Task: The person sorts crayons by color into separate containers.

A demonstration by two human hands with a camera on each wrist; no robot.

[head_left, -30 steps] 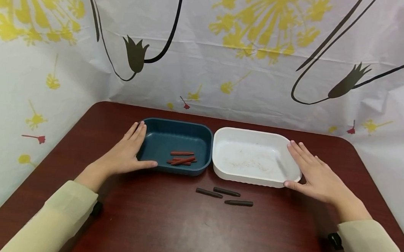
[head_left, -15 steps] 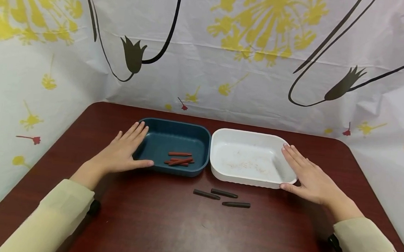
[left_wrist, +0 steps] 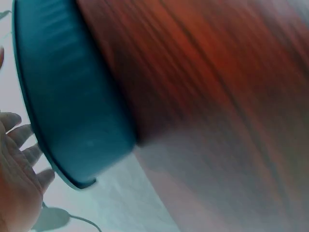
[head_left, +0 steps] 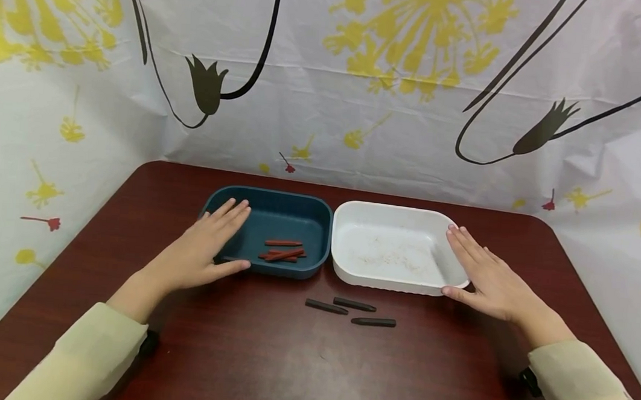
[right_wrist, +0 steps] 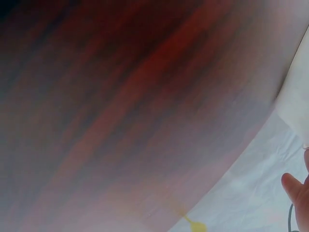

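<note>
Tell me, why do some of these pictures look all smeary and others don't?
The head view is sharp: both hands, the blue tray, the white tray and the dark crayons show clearly. The left wrist view is smeared, though the blue tray's wall and some fingertips show. The right wrist view is blurriest, mostly streaks of red-brown table.

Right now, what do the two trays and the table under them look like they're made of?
The dark blue rectangular tray and the white rectangular tray look like moulded plastic: rounded corners, thin rolled rims, a dull even sheen. The white one shows faint scuffs or marks inside. The reddish-brown table looks like wood or a wood-grain laminate, with streaked grain and a soft gloss; which cannot be told.
</note>
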